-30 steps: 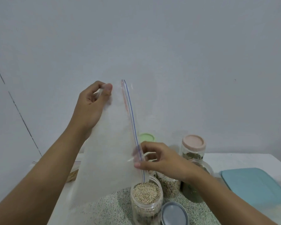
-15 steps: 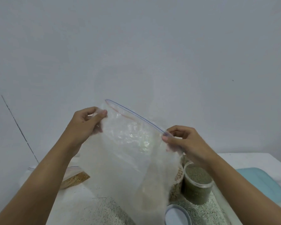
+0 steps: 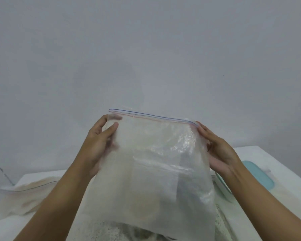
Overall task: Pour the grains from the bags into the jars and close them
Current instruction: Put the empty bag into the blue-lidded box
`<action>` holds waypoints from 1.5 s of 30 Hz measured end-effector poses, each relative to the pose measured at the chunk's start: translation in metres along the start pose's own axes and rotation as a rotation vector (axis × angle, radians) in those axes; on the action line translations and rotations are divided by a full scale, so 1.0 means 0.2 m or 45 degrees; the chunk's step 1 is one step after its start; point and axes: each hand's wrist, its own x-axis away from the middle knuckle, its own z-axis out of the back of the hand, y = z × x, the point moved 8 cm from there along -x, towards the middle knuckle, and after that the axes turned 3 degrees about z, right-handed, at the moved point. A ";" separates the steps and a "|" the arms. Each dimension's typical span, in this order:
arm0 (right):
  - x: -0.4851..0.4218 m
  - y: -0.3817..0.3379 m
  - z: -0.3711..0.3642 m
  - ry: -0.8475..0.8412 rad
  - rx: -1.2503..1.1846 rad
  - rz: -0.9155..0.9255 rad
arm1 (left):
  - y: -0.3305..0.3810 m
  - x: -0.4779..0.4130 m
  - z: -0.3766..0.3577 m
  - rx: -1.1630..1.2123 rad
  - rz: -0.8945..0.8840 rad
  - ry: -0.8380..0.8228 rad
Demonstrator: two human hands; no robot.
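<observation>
Head view. A clear zip bag is held upright in mid-air at the centre of the scene, between the two hands and above the near part of the white bench. Its zip edge, marked by a blue and a red line, is uppermost and slopes slightly down from left to right. The left-hand grip pinches the bag's upper left corner, the thumb on the near face and the fingers behind the plastic. The right-hand grip lies along the bag's right edge with the fingers reaching up to the zip corner. Whether it pinches the plastic or only presses against it cannot be told. The bag's lower edge hangs just above a speckled mat. A second bag lies flat on the bench at far left. A teal lid rests on the bench at right, behind the right wrist.
</observation>
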 end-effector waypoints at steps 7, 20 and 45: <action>0.06 -0.29 0.25 0.132 0.197 0.029 | -0.03 0.01 -0.40 0.033 -0.015 -0.064; 0.06 -0.75 1.00 0.154 0.632 -0.174 | -0.35 0.15 -1.25 0.103 0.141 0.103; 0.17 -0.76 1.86 0.324 1.220 -0.049 | -1.17 0.35 -1.61 -0.250 0.894 0.022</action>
